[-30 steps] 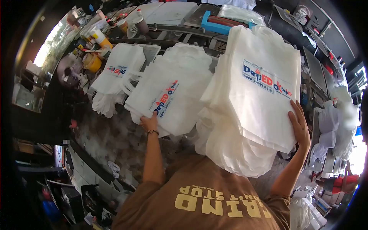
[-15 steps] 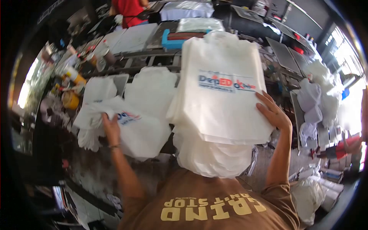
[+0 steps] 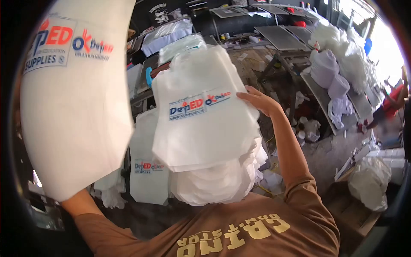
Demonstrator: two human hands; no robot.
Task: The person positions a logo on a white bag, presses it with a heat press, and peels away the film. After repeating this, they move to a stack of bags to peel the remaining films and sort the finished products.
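Observation:
A thick stack of white printed "DepED" bags [image 3: 201, 128] rests against my chest, its lower ends hanging folded. My right hand [image 3: 261, 102] lies flat on the stack's upper right edge and holds it there. A second bundle of the same white bags [image 3: 75, 98] is raised high at the left, very close to the camera. My left forearm [image 3: 79, 204] runs up under this bundle. The left hand itself is hidden behind the bags it carries.
More printed bags [image 3: 147, 167] lie on the table below. Flat metal platens [image 3: 278, 36] and heaps of white bags [image 3: 338, 64] stand at the right. A filled white sack [image 3: 370, 182] sits on the floor. A person in red [image 3: 396, 96] is at the far right.
My left hand has taken a bundle of bags off the table and lifted it up beside my head. My view has swung right; the right hand still holds the big stack.

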